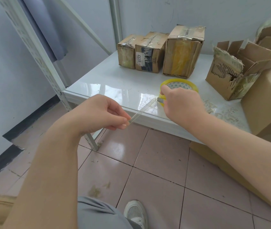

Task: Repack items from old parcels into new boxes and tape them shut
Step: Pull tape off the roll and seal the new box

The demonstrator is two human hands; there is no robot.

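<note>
Left grip (101, 113) pinches the tape strip (141, 110); right grip (181, 103) clutches the tape roll (177, 80). Any slack could let it twist and stick to itself.

I see a glossy white metal shelf (115, 83) on perforated white steel uprights (40, 60), pale grey-blue walls (214, 14) with dark skirting (32, 118), and pinkish square floor tiles (156, 162) catching soft light.

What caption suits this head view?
Left hand pinches a tape strip stretched from the roll gripped by the right hand.
</note>
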